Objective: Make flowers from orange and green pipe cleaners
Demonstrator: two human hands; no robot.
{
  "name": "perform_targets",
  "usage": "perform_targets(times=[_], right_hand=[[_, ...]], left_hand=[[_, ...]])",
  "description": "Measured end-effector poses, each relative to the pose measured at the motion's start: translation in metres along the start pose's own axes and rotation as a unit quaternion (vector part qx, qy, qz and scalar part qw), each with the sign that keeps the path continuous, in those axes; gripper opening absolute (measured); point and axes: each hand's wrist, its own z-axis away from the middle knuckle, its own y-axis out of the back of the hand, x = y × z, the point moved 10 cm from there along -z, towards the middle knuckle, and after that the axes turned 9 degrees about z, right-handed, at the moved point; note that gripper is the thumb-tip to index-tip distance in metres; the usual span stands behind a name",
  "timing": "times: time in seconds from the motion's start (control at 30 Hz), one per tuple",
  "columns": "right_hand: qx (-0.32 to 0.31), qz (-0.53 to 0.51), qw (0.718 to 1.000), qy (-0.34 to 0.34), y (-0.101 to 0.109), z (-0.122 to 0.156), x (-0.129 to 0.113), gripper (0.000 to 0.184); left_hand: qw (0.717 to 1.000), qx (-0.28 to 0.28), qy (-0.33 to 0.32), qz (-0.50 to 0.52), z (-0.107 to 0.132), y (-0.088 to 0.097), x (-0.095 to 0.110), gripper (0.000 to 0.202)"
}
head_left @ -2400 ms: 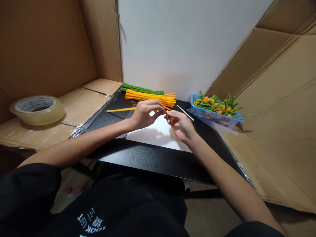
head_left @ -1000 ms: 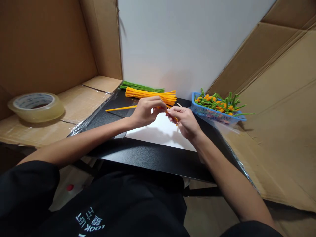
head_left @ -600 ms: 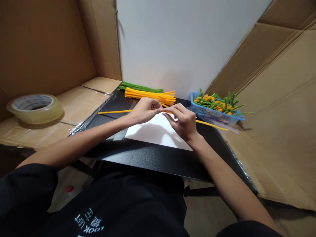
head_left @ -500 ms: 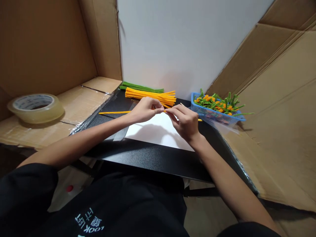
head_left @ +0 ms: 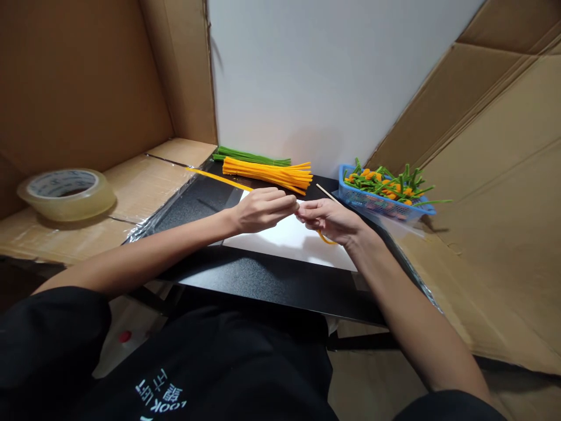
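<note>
My left hand and my right hand meet at the fingertips above a white sheet. Both are closed in a pinch. Between them they hold an orange pipe cleaner; one straight length sticks out to the far left past my left hand, and a curved piece shows below my right palm. The middle of it is hidden by my fingers. Behind my hands lie a bundle of orange pipe cleaners and a bundle of green pipe cleaners.
A blue basket full of green and orange twisted pieces stands at the right. A thin pale stick lies beside it. On cardboard at the left rests a roll of clear tape. Cardboard walls flank the black table.
Both wrists have turned, and my right palm now faces up more. The pipe cleaner's left end has swung up and away, and its curved part has come into view under my right hand.
</note>
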Motion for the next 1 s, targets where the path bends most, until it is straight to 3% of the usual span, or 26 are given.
perform_targets(times=[0.1, 0.2, 0.27, 0.37, 0.47, 0.7, 0.9, 1.0], right_hand=[[-0.013, -0.027, 0.999, -0.022, 0.003, -0.005, 0.009, 0.034], [0.065, 0.065, 0.996, 0.006, 0.023, -0.011, 0.011, 0.038], [0.123, 0.176, 0.975, 0.057, 0.034, -0.011, 0.003, 0.037], [0.195, 0.363, 0.898, 0.153, 0.034, -0.004, -0.019, 0.024], [0.207, 0.466, 0.835, 0.205, 0.021, 0.001, -0.028, 0.02], [0.174, 0.557, 0.788, 0.196, 0.006, -0.002, -0.02, 0.028], [0.18, 0.607, 0.753, 0.178, 0.001, -0.001, -0.02, 0.025], [0.177, 0.629, 0.736, 0.177, -0.003, -0.001, -0.021, 0.025]], left_hand=[[0.997, -0.071, -0.001, -0.015, 0.0, -0.012, -0.006, 0.036], [0.988, -0.144, 0.038, -0.043, 0.005, -0.03, -0.019, 0.032], [0.983, -0.16, 0.069, -0.055, 0.009, -0.036, -0.027, 0.027], [0.982, -0.149, 0.103, -0.055, 0.013, -0.036, -0.034, 0.024], [0.984, -0.131, 0.11, -0.046, 0.013, -0.032, -0.035, 0.026], [0.979, -0.149, 0.137, -0.022, 0.017, -0.039, -0.039, 0.025], [0.963, -0.101, 0.244, 0.062, 0.025, -0.034, -0.058, 0.015], [0.958, -0.11, 0.257, 0.062, 0.026, -0.037, -0.06, 0.012]])
